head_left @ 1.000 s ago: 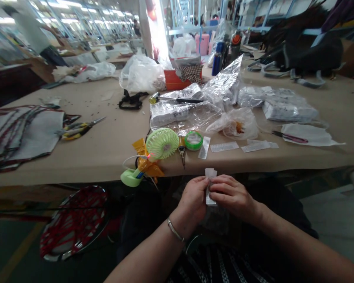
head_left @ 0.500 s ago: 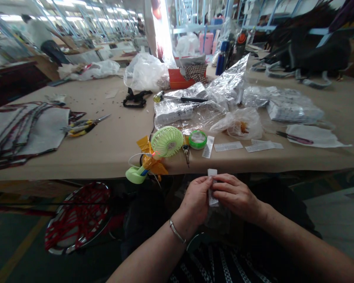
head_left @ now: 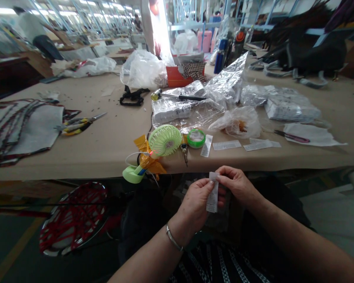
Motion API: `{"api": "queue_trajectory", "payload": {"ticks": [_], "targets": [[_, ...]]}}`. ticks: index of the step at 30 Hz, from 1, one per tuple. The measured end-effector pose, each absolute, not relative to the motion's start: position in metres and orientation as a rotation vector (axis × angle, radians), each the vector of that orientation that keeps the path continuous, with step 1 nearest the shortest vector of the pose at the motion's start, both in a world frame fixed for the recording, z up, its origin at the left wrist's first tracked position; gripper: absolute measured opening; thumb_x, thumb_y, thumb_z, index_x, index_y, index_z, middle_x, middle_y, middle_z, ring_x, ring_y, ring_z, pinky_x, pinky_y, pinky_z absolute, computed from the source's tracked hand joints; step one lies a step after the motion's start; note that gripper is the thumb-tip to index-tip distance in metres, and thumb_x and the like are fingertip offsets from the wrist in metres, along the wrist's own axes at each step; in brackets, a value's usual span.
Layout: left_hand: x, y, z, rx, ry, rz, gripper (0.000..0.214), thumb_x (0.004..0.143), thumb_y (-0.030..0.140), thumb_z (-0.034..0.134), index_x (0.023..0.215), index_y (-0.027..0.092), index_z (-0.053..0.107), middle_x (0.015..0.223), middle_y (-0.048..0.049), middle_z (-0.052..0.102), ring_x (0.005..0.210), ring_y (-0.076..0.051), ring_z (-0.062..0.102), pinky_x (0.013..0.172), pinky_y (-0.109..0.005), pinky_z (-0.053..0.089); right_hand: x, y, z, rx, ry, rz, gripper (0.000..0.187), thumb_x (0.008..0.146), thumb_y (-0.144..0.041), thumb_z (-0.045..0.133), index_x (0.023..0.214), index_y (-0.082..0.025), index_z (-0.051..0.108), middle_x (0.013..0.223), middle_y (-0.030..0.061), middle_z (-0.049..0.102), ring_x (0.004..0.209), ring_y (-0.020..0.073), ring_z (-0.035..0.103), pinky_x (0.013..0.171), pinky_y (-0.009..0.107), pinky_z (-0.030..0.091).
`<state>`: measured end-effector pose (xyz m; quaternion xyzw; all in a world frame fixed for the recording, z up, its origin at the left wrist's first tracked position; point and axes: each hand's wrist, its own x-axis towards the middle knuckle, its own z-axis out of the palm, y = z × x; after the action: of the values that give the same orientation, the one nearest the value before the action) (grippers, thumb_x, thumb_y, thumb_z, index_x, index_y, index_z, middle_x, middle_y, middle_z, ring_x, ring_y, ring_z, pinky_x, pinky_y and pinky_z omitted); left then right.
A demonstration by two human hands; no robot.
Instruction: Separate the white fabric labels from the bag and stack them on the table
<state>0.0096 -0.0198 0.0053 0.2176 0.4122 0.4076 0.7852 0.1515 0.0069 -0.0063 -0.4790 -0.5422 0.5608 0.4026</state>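
Both hands point(head_left: 194, 202) point(head_left: 241, 188) have fingers point(head_left: 226, 171) pinching the printed strip point(head_left: 212, 201) near its upper end.

1. Before you, a broad worktable point(head_left: 120, 133) under a smooth brown covering spans the view from nine o'clock round to three.
2. At twelve, your eye meets a glaring upright band of light point(head_left: 162, 37) (window or lamp, you cannot tell which).
3. Toward eleven, you have rows of ceiling tubes point(head_left: 67, 13) over a long, blurred hall.
4. Just past twelve stand pale blue metal frames point(head_left: 191, 27); at two, you see a matching blue rail point(head_left: 305, 31).
5. At your eight o'clock, a round seat point(head_left: 73, 220) with red webbing sits over dark green floor point(head_left: 6, 232) bearing a yellow stripe point(head_left: 16, 253).
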Motion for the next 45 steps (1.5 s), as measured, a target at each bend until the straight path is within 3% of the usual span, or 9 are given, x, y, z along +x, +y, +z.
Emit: {"api": "queue_trajectory", "payload": {"ticks": [7,9,14,20,28,32,34,39,45], "targets": [[0.0,-0.021,0.009,0.412,0.822,0.742,0.021,0.075,0.027,0.063,0.086,0.011,0.058,0.06,-0.0031,0.061,0.046,-0.011,0.057,0.047,-0.023,0.047,0.148,0.001,-0.007,-1.201,-1.304,1.513,0.017,0.075,-0.032,0.063,0.073,-0.015,0.057,0.064,-0.0039,0.053,0.057,0.0072,0.046,0.056,0.02,0.04],[-0.002,-0.021,0.01,0.419,0.798,0.723,0.017,0.078,0.026,0.059,0.085,0.011,0.058,0.06,-0.0032,0.062,0.046,-0.011,0.058,0.048,-0.023,0.047,0.149,0.001,-0.008,-1.132,-1.266,1.619,0.018,0.074,-0.032,0.064,0.082,-0.017,0.06,0.071,-0.0032,0.057,0.061,0.0079,0.05,0.059,0.02,0.042],[-0.006,-0.023,0.009,0.431,0.717,0.632,0.018,0.081,0.023,0.054,0.09,0.009,0.059,0.071,-0.0097,0.067,0.055,-0.014,0.063,0.055,-0.026,0.051,0.155,0.007,-0.018,-0.835,-1.202,2.041,0.041,0.07,-0.031,0.069,0.108,-0.019,0.059,0.098,0.0044,0.063,0.079,0.0134,0.059,0.071,0.025,0.047],[-0.009,-0.028,0.004,0.422,0.652,0.601,0.014,0.08,0.022,0.055,0.088,0.012,0.056,0.068,-0.0079,0.066,0.056,-0.017,0.064,0.054,-0.029,0.052,0.155,0.014,-0.023,-0.552,-1.17,2.261,0.033,0.064,-0.029,0.074,0.094,-0.015,0.065,0.122,0.0101,0.054,0.105,0.0218,0.054,0.089,0.032,0.043],[-0.007,-0.029,0.001,0.444,0.683,0.582,0.013,0.081,0.022,0.052,0.085,0.011,0.056,0.064,-0.0041,0.061,0.05,-0.014,0.061,0.047,-0.024,0.05,0.152,0.015,-0.03,-0.547,-1.166,2.298,0.024,0.065,-0.029,0.072,0.081,-0.014,0.062,0.123,0.0108,0.053,0.105,0.0236,0.056,0.088,0.035,0.044],[-0.009,-0.028,0.002,0.469,0.733,0.619,0.015,0.08,0.026,0.054,0.08,0.011,0.056,0.061,-0.0019,0.057,0.049,-0.012,0.059,0.046,-0.022,0.048,0.151,0.013,-0.024,-0.736,-1.348,2.069,0.034,0.072,-0.03,0.066,0.103,-0.018,0.059,0.111,0.0077,0.06,0.093,0.0194,0.06,0.082,0.033,0.047],[-0.012,-0.027,0.003,0.484,0.761,0.651,0.016,0.08,0.027,0.055,0.08,0.011,0.056,0.061,-0.0015,0.057,0.048,-0.011,0.058,0.046,-0.021,0.047,0.151,0.009,-0.016,-0.892,-1.521,1.76,0.037,0.077,-0.031,0.061,0.112,-0.021,0.055,0.106,0.0058,0.061,0.091,0.0178,0.06,0.081,0.032,0.048],[-0.017,-0.025,0.003,0.51,0.788,0.731,0.017,0.081,0.028,0.054,0.083,0.011,0.056,0.064,-0.0016,0.058,0.047,-0.009,0.055,0.047,-0.02,0.045,0.151,0.002,-0.002,-1.078,-2.002,0.834,0.033,0.082,-0.029,0.055,0.114,-0.021,0.056,0.111,0.0081,0.057,0.105,0.0212,0.052,0.092,0.036,0.042],[-0.018,-0.025,0.001,0.503,0.813,0.76,0.018,0.08,0.029,0.056,0.082,0.011,0.056,0.062,-0.0006,0.057,0.047,-0.009,0.055,0.047,-0.02,0.045,0.147,0.0,-0.006,-1.092,-2.119,0.703,0.028,0.085,-0.028,0.051,0.112,-0.02,0.056,0.108,0.0082,0.058,0.103,0.0203,0.053,0.09,0.035,0.044]]}}
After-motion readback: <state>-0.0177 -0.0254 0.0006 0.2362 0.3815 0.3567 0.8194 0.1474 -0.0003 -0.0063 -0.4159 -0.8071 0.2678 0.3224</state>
